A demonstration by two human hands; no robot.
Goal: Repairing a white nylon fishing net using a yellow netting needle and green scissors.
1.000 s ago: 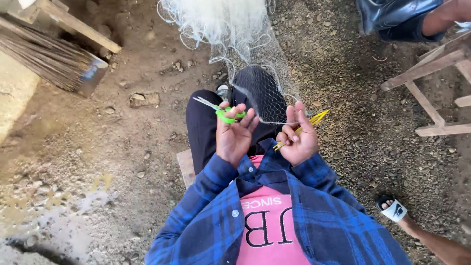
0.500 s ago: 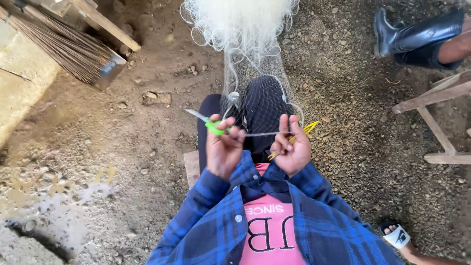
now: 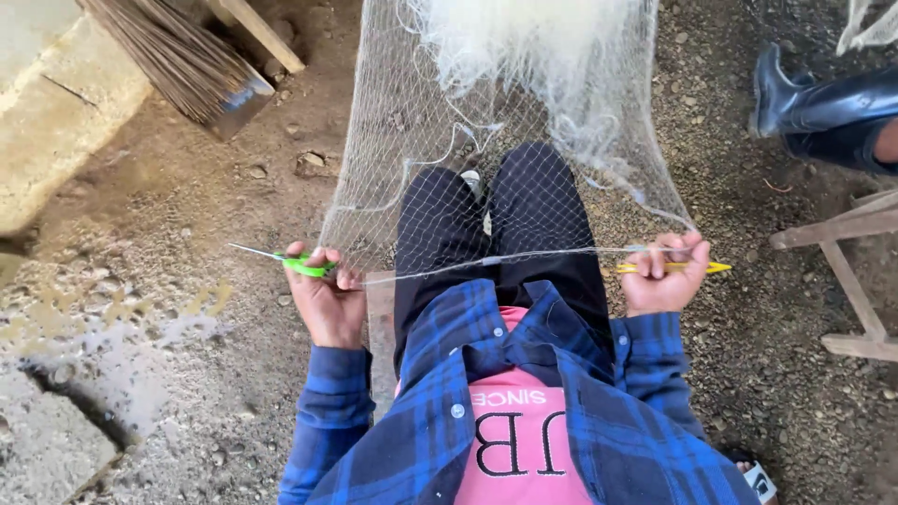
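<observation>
Outdoors, seated over bare dirt ground (image 3: 187, 393), legs in dark trousers (image 3: 524, 234) stretched forward beneath a white fishing net (image 3: 524, 103). Left hand (image 3: 323, 299) clenched around green-handled scissors (image 3: 299, 263), thin blades pointing out toward the left edge of the ground, thumb side also pinching the net's lower edge. Right hand (image 3: 666, 276) closed on a yellow netting needle (image 3: 697, 268), tip poking out to the right, same fingers gripping the net's edge. Edge cord (image 3: 486, 264) drawn taut between both fists, crossing just above the knees. Net spread wide from that cord and gathered into a dense white bunch at the top edge of the ground. Blue plaid shirt (image 3: 412, 440) open over a pink top (image 3: 519, 449) at the bottom. Straw broom (image 3: 178, 56) lying at the top left corner beside a pale concrete block (image 3: 56, 122). Wet patch (image 3: 122, 327) on the ground toward the left edge. Another person's black rubber boot (image 3: 823, 108) at the top right corner, above a wooden frame (image 3: 842, 271) along the right edge.
</observation>
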